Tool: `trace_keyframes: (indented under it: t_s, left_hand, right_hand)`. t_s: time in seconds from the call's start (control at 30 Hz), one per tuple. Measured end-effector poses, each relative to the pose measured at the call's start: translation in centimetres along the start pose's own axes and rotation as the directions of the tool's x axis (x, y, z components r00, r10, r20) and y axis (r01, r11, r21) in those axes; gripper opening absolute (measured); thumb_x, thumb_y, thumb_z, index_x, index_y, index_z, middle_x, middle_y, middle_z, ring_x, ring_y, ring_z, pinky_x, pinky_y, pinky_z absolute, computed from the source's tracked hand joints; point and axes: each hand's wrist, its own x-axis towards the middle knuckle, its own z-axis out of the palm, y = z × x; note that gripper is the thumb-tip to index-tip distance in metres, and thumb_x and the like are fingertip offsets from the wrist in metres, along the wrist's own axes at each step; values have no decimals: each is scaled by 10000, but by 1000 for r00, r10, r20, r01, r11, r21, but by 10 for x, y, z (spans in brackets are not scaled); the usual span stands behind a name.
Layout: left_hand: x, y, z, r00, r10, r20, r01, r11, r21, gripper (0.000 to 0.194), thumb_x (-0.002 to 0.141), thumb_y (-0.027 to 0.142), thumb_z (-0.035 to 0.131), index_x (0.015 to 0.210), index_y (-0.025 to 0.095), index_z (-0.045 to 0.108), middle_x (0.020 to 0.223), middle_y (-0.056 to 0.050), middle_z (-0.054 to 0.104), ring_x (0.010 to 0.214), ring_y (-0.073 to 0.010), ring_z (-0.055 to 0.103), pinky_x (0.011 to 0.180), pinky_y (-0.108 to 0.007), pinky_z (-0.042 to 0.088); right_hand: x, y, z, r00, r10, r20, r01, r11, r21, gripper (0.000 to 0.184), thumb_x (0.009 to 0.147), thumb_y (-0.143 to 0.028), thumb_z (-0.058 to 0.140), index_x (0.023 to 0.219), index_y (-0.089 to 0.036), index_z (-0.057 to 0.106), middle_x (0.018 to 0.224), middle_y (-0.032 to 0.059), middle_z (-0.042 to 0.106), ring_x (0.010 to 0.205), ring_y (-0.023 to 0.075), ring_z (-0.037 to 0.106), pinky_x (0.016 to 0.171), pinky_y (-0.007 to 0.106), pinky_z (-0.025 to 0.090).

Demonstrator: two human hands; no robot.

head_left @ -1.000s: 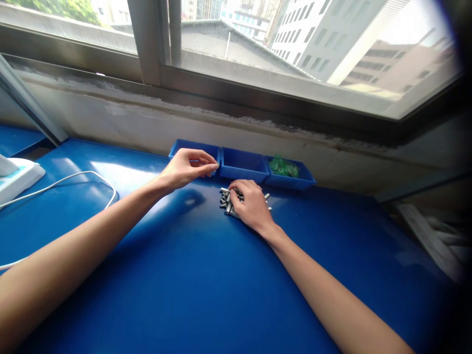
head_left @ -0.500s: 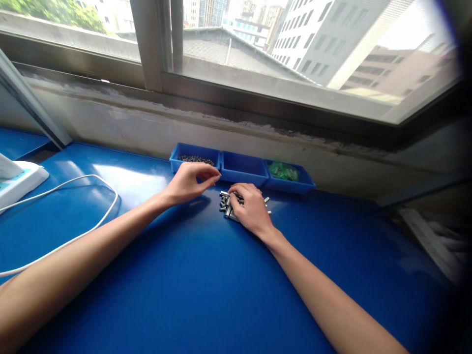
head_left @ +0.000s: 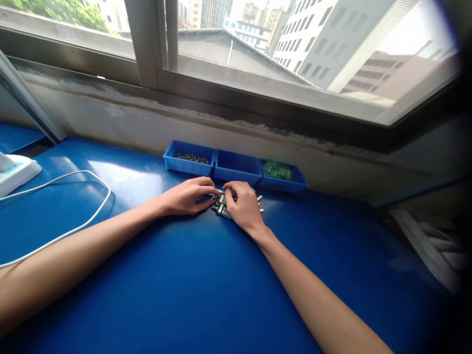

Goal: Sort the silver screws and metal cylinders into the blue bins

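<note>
A small heap of shiny metal parts [head_left: 223,208], some shaped like short bars or pins, lies on the blue tabletop [head_left: 206,285]. My right hand [head_left: 243,205] is cupped over the heap, fingers curled round some of the parts and hiding much of it. A few bar ends stick out past its far side. At the heap's left edge is my left hand [head_left: 193,195], thumb and fingers apart, the fingertips touching or very near the parts. No part shows clearly between them.
Behind the hands stand three joined blue bins: the left bin [head_left: 188,167] has many small dark metal pieces, the middle bin [head_left: 236,174] shows a bare inside, the right bin [head_left: 283,185] contains green plastic [head_left: 277,170]. A white cable [head_left: 79,226] runs at left. A window frame [head_left: 258,103] rises behind.
My left hand has come down from in front of the left bin to the heap's edge, and its fingers have parted. My right hand stays over the heap. The view has shifted slightly.
</note>
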Motion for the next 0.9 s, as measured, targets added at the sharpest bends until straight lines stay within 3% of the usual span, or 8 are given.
trace_keyframes:
  t_s: [0.6,0.77,0.83,0.9]
  left_hand:
    - [1,0,-2,999,-34,20,33,999,26,199,985,256,522,1019,170,697,1004,-84,664,916,-181,641,843,-274,499]
    - [-1,-3,2,994,-72,-77,83,985,154,216,969,224,519,1105,176,680,1005,-85,691,943,-196,663,858,-290,514]
    - [0,-2,2,982,-113,-155,131,985,111,223,965,232,535,1127,184,681,1011,-74,703,908,-175,677,851,-280,531]
    - [2,-2,0,946,-193,-259,190,981,-38,193,948,261,578,1077,180,695,998,-65,713,841,-152,693,817,-264,560]
  right_hand:
    - [1,-5,-1,999,-20,44,23,997,-79,186,941,-195,508,895,-220,686,1013,68,752,1015,269,634,909,401,445]
    - [1,-5,-1,999,-18,46,21,997,-75,197,950,-198,498,902,-227,687,1017,68,752,1025,270,629,918,405,438]
    - [1,-4,-2,999,-20,46,24,997,-71,197,956,-209,498,902,-227,686,1019,69,752,1029,272,627,919,407,439]
    - [0,-4,-2,999,-24,43,27,997,-67,195,960,-216,500,900,-227,685,1017,70,753,1029,273,627,921,410,440]
